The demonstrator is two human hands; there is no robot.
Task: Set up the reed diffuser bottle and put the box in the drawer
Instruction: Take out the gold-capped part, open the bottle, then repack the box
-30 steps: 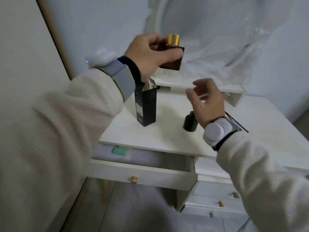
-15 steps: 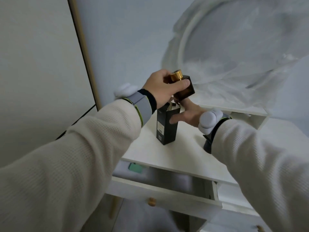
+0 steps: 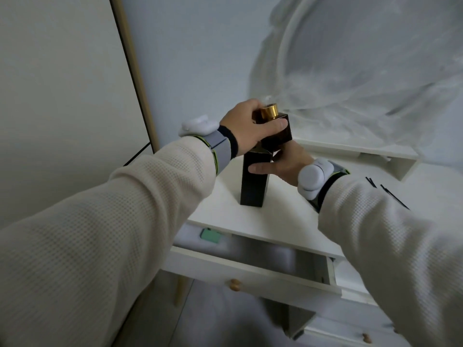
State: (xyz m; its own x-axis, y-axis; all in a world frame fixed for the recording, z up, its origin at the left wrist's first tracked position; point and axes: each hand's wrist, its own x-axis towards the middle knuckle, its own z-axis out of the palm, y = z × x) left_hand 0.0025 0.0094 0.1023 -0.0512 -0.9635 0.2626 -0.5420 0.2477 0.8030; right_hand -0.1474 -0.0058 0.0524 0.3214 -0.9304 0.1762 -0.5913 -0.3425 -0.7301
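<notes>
My left hand (image 3: pixel 246 128) grips a dark square diffuser bottle (image 3: pixel 278 137) with a gold cap (image 3: pixel 269 111), held tilted just above the open top of a tall black box (image 3: pixel 253 181). The box stands upright on the white dressing table (image 3: pixel 280 221). My right hand (image 3: pixel 285 164) wraps around the upper part of the box, thumb across its front. Below the tabletop, the left drawer (image 3: pixel 250 274) is pulled open. Black reed sticks (image 3: pixel 390 194) lie on the table behind my right sleeve.
A small green object (image 3: pixel 211 236) lies in the open drawer's back left. A round mirror wrapped in plastic film (image 3: pixel 363 71) stands on a raised shelf (image 3: pixel 355 150) at the back. Closed drawers with wooden knobs (image 3: pixel 367 338) sit lower right. A wall panel stands left.
My right hand, free and open a second ago, has moved left and taken hold of the box. The bottle stays in my left hand above the box. The camera has tilted upward and closer.
</notes>
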